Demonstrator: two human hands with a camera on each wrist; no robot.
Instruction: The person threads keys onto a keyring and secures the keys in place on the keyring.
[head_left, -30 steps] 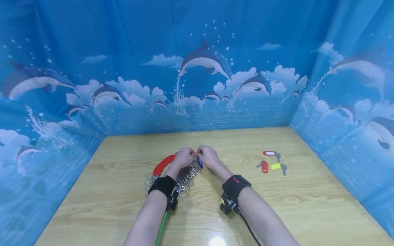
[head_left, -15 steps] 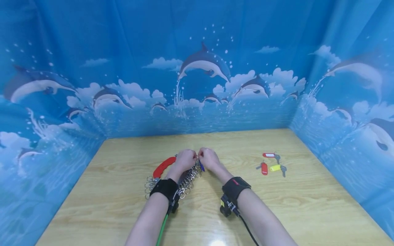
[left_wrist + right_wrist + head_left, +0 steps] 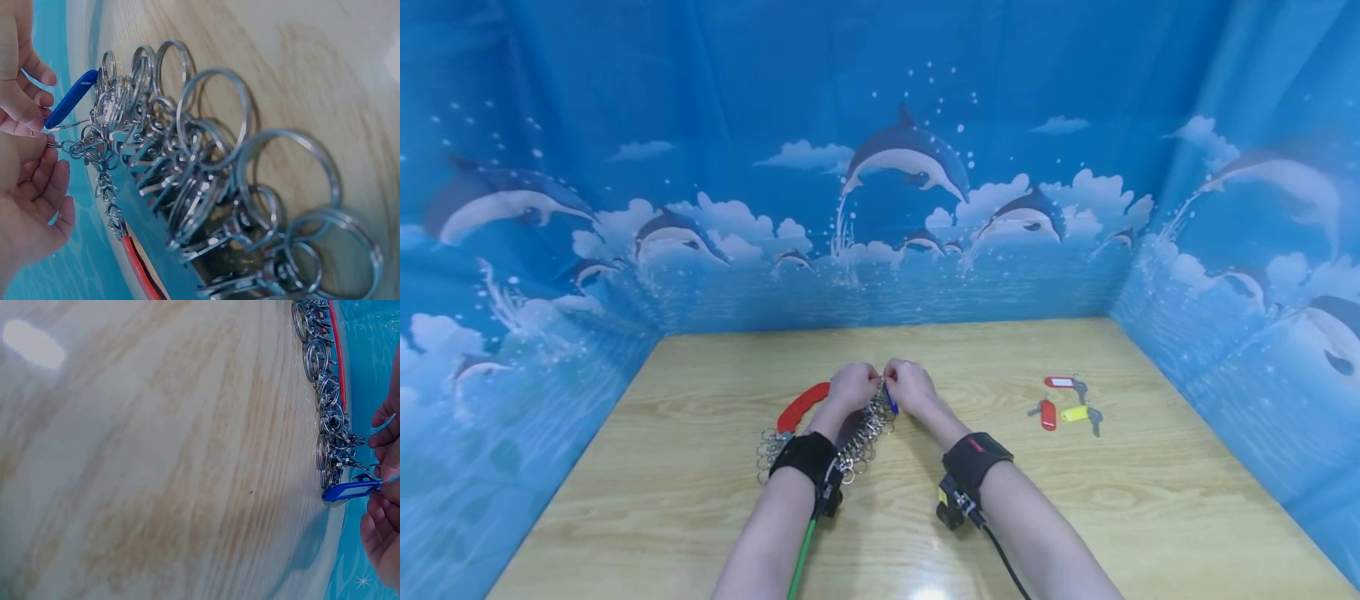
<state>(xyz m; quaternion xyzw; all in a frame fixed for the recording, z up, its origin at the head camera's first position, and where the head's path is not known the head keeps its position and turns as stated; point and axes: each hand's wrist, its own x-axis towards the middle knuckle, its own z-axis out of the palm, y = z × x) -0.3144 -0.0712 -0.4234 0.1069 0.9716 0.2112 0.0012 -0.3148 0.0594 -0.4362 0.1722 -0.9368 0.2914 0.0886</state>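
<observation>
Fingertip to fingertip, both hands meet above the far end of a large bunch of metal key rings (image 3: 865,437), which hang on short chains from a red curved handle (image 3: 802,407). The left hand (image 3: 852,387) pinches one of these rings in the left wrist view. Beside it, the right hand (image 3: 910,388) pinches the ring end of a blue key tag (image 3: 74,99), which slants down from the fingers. Fingers hide the spot where the tag's ring and the held ring meet, so I cannot tell whether they are linked.
Toward the table's right lie a red key tag (image 3: 1060,382) with a key, another red tag (image 3: 1048,415) with a key, and a yellow tag (image 3: 1074,413) with a key. A blue dolphin curtain (image 3: 880,283) borders the wooden table (image 3: 1037,517).
Both hands stay at the same spot over the ring bunch, with only small finger movements. The blue tag's tilt has shifted slightly. The view has moved a little.
</observation>
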